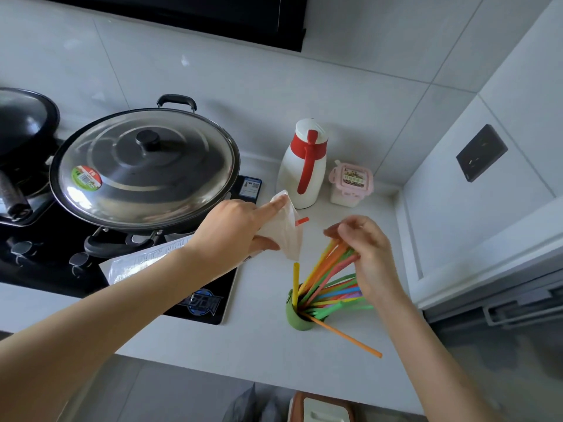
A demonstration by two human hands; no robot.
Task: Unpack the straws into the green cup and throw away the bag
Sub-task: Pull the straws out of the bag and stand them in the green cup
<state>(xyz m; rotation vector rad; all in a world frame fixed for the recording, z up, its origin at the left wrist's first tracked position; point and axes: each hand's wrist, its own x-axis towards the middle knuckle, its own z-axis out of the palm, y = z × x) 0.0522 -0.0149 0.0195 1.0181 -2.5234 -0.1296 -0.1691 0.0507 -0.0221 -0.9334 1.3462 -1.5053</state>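
Note:
A small green cup [298, 318] stands on the white counter near its front edge. Several coloured straws [330, 292] fan out of it, most leaning right; one orange straw slants down to the counter. My right hand [367, 251] grips the upper ends of the leaning straws. My left hand [236, 229] holds the crumpled clear bag [288, 234] with a red strip, above the counter and left of the straws. The bag looks empty.
A wok with a steel lid [144, 169] sits on the black hob [198, 303] at left, a leaflet [137, 263] at its front. Behind stand a white and red jug [304, 166] and a pink-lidded box [350, 185]. A bin [323, 411] shows below the counter edge.

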